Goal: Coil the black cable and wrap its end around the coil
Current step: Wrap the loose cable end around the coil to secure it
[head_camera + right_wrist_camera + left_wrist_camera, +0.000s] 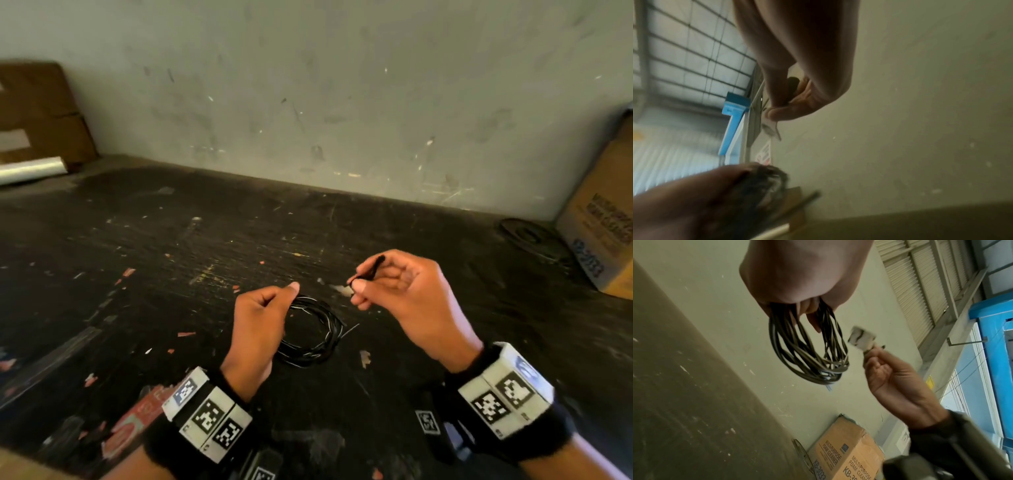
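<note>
- A brown cardboard sheet (37,113) leans on the wall at about ten o'clock from the hands, with a pale roll (32,171) lying at its foot.
- The dark, scuffed table (171,240) carries scattered paint flecks and reddish scraps.
- The left hand (260,329) hovers over the table just left of centre, its fingers curled round one side of the black cable (315,332); the thumb tip points toward twelve o'clock.
- The cable is gathered in a round coil of several loops, hanging from that grip at three o'clock of the left hand. In the left wrist view the loops (809,350) droop below the closed fingers, with pale streaks along the strands.
- The right hand (400,291) is held at about two o'clock from the coil, apart from it, its thumb and fingers pinching a short black piece (371,267) that sticks up toward eleven o'clock (whether this is the cable's own end, I cannot tell). The left wrist view shows a small pale tag (860,337) at those fingertips.
- Both wrists wear black bands with white marker blocks.
- A flat dark disc (527,236) lies on the table at about two o'clock, near the far right corner.
- A cardboard box (603,219), printed "Multi-Purpose Foam Cleaner", leans just beside the disc; its contents are hidden.
</note>
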